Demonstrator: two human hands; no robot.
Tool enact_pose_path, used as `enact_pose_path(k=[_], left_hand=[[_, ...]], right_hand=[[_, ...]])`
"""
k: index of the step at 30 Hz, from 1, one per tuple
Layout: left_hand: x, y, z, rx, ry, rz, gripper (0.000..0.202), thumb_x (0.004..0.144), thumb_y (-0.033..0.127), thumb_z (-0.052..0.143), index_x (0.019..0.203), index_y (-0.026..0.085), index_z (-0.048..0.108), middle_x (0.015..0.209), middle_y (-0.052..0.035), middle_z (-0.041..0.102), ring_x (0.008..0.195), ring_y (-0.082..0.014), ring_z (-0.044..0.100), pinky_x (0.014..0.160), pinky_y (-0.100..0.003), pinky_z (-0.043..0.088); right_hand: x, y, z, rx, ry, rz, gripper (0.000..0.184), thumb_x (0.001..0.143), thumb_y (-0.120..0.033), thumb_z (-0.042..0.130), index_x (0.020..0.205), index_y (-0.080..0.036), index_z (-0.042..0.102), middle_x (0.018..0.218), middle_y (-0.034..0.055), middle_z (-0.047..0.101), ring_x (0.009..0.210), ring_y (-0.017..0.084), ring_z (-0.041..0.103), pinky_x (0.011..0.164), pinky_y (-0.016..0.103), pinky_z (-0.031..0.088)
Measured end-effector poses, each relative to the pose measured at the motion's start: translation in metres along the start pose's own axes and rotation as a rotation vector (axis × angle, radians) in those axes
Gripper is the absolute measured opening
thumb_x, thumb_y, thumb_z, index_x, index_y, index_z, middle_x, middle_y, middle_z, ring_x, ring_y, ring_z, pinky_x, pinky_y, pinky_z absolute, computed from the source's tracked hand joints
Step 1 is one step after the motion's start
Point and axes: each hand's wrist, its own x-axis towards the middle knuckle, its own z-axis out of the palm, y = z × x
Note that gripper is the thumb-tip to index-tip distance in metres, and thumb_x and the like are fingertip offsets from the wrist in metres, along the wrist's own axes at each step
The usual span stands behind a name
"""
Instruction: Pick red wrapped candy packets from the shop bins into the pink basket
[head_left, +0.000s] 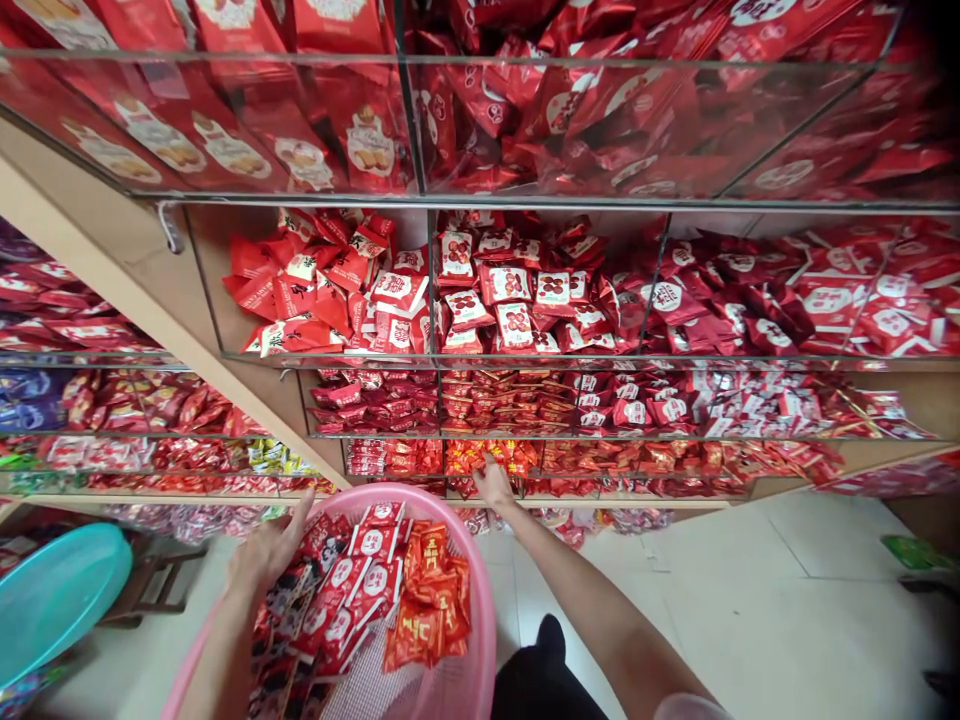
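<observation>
Shelving unit (82,190), pale wood with clear glossy fronts, fills the far side; pale, smooth tiled floor (735,580) below, near right. Round pink plastic basket (480,570), mesh-bottomed, near centre; teal basin (67,600), oval in view, near left, cut off by the frame. Left hand (262,548) at the basket's left rim, one finger extended; grip of the others cannot be told. Right hand (495,485) at the lowest shelf, fingertips among shiny orange-red packets (469,455); whether they pinch one cannot be told. In the basket: crinkled orange packets (431,595) with gold print, right; flat red-and-white packets (360,565), centre; dark-printed packets at left, partly hidden by the left forearm. Lower-shelf print too small to read; upper-shelf bags cut off at the far edge.
</observation>
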Motion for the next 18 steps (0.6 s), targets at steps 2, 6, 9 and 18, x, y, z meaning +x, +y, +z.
enact_pose_path(k=[2, 6, 9, 18], left_hand=[[0.003, 0.001, 0.000, -0.008, -0.012, -0.002, 0.080, 0.074, 0.069, 0.024, 0.107, 0.010, 0.067, 0.097, -0.0224, 0.068, 0.093, -0.0389, 0.062, 0.082, -0.049, 0.043], [0.008, 0.008, 0.002, 0.009, -0.016, 0.020, 0.077, 0.074, 0.066, 0.026, 0.108, 0.011, 0.067, 0.101, -0.0223, 0.067, 0.097, -0.0391, 0.060, 0.084, -0.049, 0.043], [0.010, 0.012, 0.004, 0.043, -0.014, 0.055, 0.074, 0.074, 0.064, 0.028, 0.109, 0.010, 0.066, 0.101, -0.0228, 0.067, 0.097, -0.0391, 0.060, 0.083, -0.048, 0.043], [0.019, -0.005, 0.011, 0.077, 0.014, 0.056, 0.073, 0.075, 0.062, 0.027, 0.108, 0.011, 0.067, 0.093, -0.0223, 0.069, 0.088, -0.0374, 0.064, 0.077, -0.046, 0.045]], right_hand=[[-0.001, 0.000, 0.004, -0.010, -0.008, 0.000, 0.040, 0.085, -0.025, 0.044, 0.123, -0.016, 0.050, 0.071, 0.0031, 0.067, 0.059, 0.014, 0.061, 0.052, 0.021, 0.038], [-0.001, 0.004, -0.002, -0.060, 0.041, -0.010, 0.037, 0.089, -0.026, 0.036, 0.122, -0.019, 0.051, 0.080, 0.0043, 0.068, 0.070, 0.014, 0.062, 0.059, 0.021, 0.040], [0.008, 0.006, -0.017, -0.110, 0.074, -0.048, 0.035, 0.091, -0.023, 0.031, 0.114, -0.021, 0.056, 0.087, 0.0063, 0.068, 0.077, 0.015, 0.062, 0.065, 0.023, 0.040], [0.052, -0.001, -0.032, -0.162, -0.025, -0.160, 0.011, 0.083, -0.022, 0.055, 0.084, -0.014, 0.063, 0.088, 0.0098, 0.065, 0.083, 0.017, 0.060, 0.075, 0.028, 0.044]])
